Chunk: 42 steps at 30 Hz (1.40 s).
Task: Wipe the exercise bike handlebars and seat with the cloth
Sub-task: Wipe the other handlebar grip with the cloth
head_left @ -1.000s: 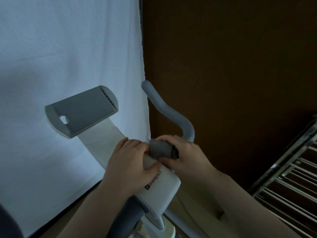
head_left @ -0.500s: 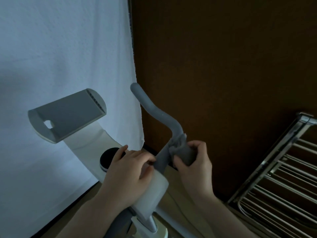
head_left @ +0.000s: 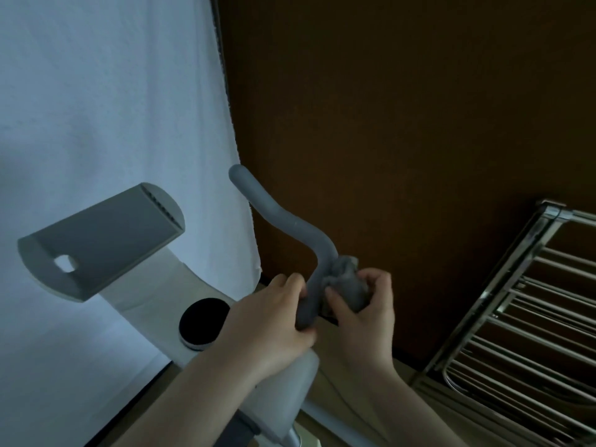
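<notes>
The right hand held a bunched grey cloth clamped against the lower bend of the curved grey foam handlebar, while the left hand gripped the bar's base above the white plastic bike column. The handlebar wipe seemed to be in hand; next, the cloth should probably slide up toward the bar's tip.

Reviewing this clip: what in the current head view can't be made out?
- Seat: nowhere in the head view.
- Left handlebar: not visible; only the right handlebar shows.
- Handlebar base: covered by the left hand and the cloth gripped in the right hand.
- Metal rack: cut off by the right edge.
</notes>
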### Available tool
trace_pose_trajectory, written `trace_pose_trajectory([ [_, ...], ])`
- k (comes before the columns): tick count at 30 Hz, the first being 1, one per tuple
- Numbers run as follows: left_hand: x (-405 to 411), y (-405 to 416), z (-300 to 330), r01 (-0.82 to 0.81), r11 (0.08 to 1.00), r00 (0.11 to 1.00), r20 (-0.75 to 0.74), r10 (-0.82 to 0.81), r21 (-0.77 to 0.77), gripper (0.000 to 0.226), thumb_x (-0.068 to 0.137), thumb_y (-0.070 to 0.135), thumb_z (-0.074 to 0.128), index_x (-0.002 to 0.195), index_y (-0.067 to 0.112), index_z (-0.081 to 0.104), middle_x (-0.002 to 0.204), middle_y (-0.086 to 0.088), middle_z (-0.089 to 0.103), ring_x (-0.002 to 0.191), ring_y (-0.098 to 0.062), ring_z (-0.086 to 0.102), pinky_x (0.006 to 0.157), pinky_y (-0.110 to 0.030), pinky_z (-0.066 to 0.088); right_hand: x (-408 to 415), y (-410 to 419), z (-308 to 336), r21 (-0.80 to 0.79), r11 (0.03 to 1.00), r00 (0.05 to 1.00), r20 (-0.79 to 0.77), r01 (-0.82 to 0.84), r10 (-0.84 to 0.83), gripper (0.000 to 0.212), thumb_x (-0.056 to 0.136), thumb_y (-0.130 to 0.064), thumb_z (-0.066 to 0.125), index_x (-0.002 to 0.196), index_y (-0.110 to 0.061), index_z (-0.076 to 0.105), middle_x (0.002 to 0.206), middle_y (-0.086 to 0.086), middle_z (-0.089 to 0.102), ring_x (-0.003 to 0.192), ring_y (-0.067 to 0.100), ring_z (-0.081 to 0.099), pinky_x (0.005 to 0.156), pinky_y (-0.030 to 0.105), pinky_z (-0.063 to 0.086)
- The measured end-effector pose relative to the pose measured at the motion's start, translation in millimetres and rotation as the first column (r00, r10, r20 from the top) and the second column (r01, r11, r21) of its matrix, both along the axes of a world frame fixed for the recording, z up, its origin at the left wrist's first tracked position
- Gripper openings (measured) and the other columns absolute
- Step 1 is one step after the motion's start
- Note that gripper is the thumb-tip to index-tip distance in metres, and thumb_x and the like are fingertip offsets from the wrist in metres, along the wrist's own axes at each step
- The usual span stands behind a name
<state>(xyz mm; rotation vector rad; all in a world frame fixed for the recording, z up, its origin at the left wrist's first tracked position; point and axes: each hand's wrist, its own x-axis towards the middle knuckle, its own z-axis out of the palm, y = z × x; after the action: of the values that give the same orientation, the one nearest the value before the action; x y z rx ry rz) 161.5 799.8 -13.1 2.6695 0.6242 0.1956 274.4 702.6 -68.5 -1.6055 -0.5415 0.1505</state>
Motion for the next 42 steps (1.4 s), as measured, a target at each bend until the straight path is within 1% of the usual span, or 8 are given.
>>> trace_pose_trajectory([
  [11, 4.6, 9.6, -7.1, -0.065, 0.993, 0.992, 0.101, 0.075, -0.103, 0.034, 0.073, 0.04, 0.074, 0.095, 0.036, 0.049, 0.091, 0.016, 0.057, 0.08, 0.0, 0.056, 0.062, -0.015, 0.045, -1.1, -1.0, 3.7, 0.085, 0.993, 0.995, -0.057, -0.08, 0.085, 0.044, 0.079, -0.004, 0.075, 0.104, -0.032, 0.053, 0.102, -0.009, 0.062, 0.095, 0.007, 0.063, 0.071, 0.024, 0.057],
  [15, 5.7, 9.5, -3.4, -0.11, 0.984, 0.99, 0.071, 0.121, -0.141, 0.029, 0.073, 0.039, 0.071, 0.092, 0.033, 0.05, 0.09, 0.013, 0.06, 0.08, -0.004, 0.056, 0.064, -0.025, 0.047, -19.8, -8.0, -1.4, 0.041, 0.969, 0.965, 0.105, -0.244, 0.239, 0.046, 0.079, -0.005, 0.074, 0.109, -0.034, 0.057, 0.107, -0.007, 0.063, 0.099, 0.015, 0.063, 0.078, 0.039, 0.057],
  [20, 21.8, 8.9, 1.3, -0.138, 0.963, 0.989, 0.013, 0.144, -0.23, 0.029, 0.076, 0.036, 0.072, 0.094, 0.033, 0.049, 0.094, 0.014, 0.057, 0.079, -0.002, 0.056, 0.065, -0.023, 0.048, 16.9, -4.3, 3.6, 0.044, 0.997, 0.998, -0.029, -0.062, 0.063, 0.043, 0.081, -0.014, 0.075, 0.107, -0.038, 0.051, 0.106, -0.012, 0.061, 0.1, 0.005, 0.062, 0.077, 0.027, 0.058],
  [24, 38.1, 8.9, 0.5, -0.205, 0.941, 0.977, 0.002, 0.213, -0.271, 0.028, 0.077, 0.028, 0.071, 0.099, 0.031, 0.052, 0.097, 0.011, 0.06, 0.081, -0.007, 0.059, 0.072, -0.03, 0.053, 1.3, -7.0, -1.4, 0.045, 0.952, 0.953, 0.033, -0.303, 0.302, 0.045, 0.082, -0.007, 0.073, 0.109, -0.034, 0.049, 0.112, -0.006, 0.057, 0.102, 0.006, 0.059, 0.081, 0.028, 0.056],
  [29, 42.1, 17.1, 2.7, -0.257, 0.85, 0.957, 0.005, 0.291, -0.46, 0.032, 0.069, 0.024, 0.08, 0.094, 0.033, 0.063, 0.094, 0.014, 0.065, 0.081, -0.003, 0.062, 0.063, -0.019, 0.046, 45.1, 5.2, 2.4, 0.004, 0.995, 0.992, -0.075, -0.099, 0.099, 0.044, 0.081, -0.011, 0.075, 0.101, -0.038, 0.045, 0.111, -0.006, 0.056, 0.106, 0.007, 0.057, 0.084, 0.027, 0.056],
  [34, 33.6, 16.9, -1.3, -0.277, 0.821, 0.931, 0.073, 0.358, -0.499, 0.024, 0.067, 0.025, 0.08, 0.088, 0.032, 0.07, 0.083, 0.016, 0.071, 0.077, 0.004, 0.065, 0.067, -0.021, 0.053, 16.0, -9.9, -8.7, 0.048, 0.952, 0.953, 0.03, -0.303, 0.302, 0.044, 0.078, -0.008, 0.077, 0.1, -0.036, 0.051, 0.104, -0.002, 0.059, 0.096, 0.012, 0.061, 0.076, 0.03, 0.055],
  [38, 34.0, 15.5, -0.2, -0.27, 0.834, 0.931, 0.092, 0.354, -0.481, 0.026, 0.075, 0.013, 0.072, 0.084, 0.037, 0.068, 0.084, 0.018, 0.071, 0.078, 0.007, 0.064, 0.066, -0.011, 0.046, 23.5, 6.3, -8.0, 0.135, 0.985, 0.974, -0.183, -0.11, 0.134, 0.04, 0.082, -0.008, 0.072, 0.1, -0.031, 0.045, 0.109, 0.006, 0.057, 0.095, 0.013, 0.064, 0.076, 0.04, 0.059],
  [42, 22.6, 12.0, 0.3, -0.259, 0.902, 0.945, 0.101, 0.31, -0.346, 0.012, 0.083, 0.021, 0.068, 0.088, 0.033, 0.071, 0.083, 0.019, 0.07, 0.078, 0.008, 0.062, 0.069, -0.008, 0.048, -11.4, 0.2, -12.5, 0.214, 0.965, 0.894, -0.387, -0.152, 0.227, 0.036, 0.086, 0.0, 0.064, 0.1, -0.02, 0.038, 0.104, 0.011, 0.053, 0.077, 0.01, 0.065, 0.069, 0.039, 0.057],
])
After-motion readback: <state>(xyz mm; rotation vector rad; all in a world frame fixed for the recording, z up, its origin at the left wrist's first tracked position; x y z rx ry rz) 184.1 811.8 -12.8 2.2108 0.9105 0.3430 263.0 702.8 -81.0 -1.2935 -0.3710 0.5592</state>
